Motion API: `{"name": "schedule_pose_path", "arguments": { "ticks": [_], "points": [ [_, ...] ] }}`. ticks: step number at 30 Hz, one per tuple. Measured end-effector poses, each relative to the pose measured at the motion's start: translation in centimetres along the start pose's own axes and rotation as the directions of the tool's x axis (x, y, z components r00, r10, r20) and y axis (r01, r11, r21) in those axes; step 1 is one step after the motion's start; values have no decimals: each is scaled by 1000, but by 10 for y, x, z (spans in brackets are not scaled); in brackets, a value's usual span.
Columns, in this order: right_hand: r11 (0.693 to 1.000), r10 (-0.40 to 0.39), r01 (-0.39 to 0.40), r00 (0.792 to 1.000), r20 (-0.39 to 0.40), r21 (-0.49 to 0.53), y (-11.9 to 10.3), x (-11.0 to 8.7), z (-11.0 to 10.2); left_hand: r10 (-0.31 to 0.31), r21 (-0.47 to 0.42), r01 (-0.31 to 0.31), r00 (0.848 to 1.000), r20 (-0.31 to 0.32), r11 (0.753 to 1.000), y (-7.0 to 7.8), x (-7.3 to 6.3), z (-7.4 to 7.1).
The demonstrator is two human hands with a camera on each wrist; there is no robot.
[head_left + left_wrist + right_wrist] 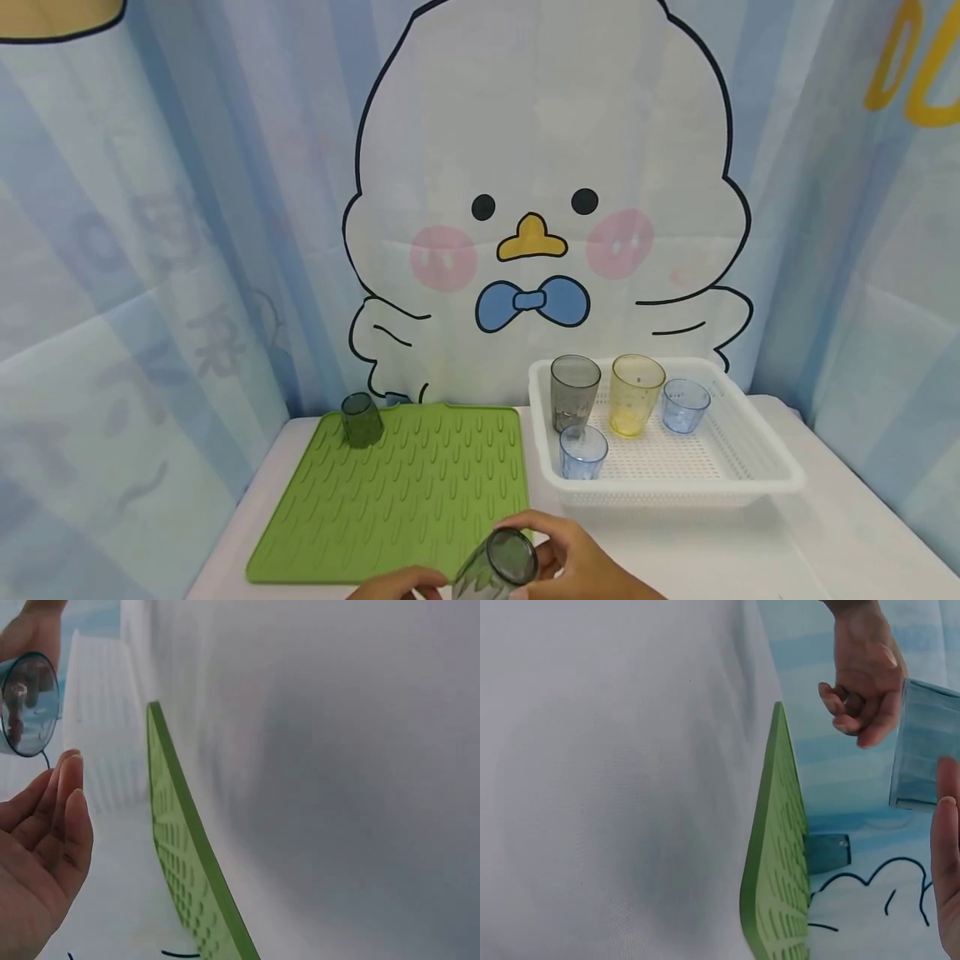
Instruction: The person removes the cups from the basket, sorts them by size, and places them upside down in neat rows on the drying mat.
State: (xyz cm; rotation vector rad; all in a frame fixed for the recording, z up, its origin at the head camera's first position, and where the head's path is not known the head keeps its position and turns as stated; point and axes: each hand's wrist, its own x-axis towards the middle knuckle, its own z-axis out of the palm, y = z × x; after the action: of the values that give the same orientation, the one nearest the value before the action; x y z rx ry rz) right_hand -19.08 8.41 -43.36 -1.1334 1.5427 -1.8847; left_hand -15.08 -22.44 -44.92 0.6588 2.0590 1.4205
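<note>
A grey tinted drinking glass (pixel 480 575) is held tilted over the near edge of the green drying mat (pixel 420 500). My right hand (pixel 581 562) grips it, thumb and fingers on opposite sides. Close by on the left is my left hand (pixel 401 583), fingers loosely bent; a gap separates it from the glass (pixel 926 750) in the right wrist view. The left wrist view shows the glass's round end (pixel 31 705) above the left fingertips. Another dark glass (pixel 362 423) stands upside down at the mat's far left corner.
Right of the mat sits a white plastic basket (pixel 757 483). Inside are a tall grey glass (pixel 574 387), a yellow glass (pixel 636 396) and two small blue glasses (pixel 686 408) (pixel 583 454). A curtain (pixel 547 125) with a cartoon bird hangs behind the white table (pixel 817 542).
</note>
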Motion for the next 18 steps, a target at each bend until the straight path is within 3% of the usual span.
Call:
{"name": "schedule_pose_path", "arguments": {
  "ticks": [4,8,13,18],
  "points": [
    [997,34,-38,998,-54,-68,0,0,-2,-5,43,7,998,-63,999,-11,-17,-15],
    [993,31,-40,996,-81,-111,0,3,-3,-61,3,62,990,-130,998,-21,-34,-34],
    [989,29,-46,992,-123,-140,0,10,-5,-164,23,174,959,-232,985,-36,-54,-57],
    [976,82,-116,979,-187,-184,0,20,-7,-193,102,236,927,-321,966,-52,-71,-80]
  ]
}}
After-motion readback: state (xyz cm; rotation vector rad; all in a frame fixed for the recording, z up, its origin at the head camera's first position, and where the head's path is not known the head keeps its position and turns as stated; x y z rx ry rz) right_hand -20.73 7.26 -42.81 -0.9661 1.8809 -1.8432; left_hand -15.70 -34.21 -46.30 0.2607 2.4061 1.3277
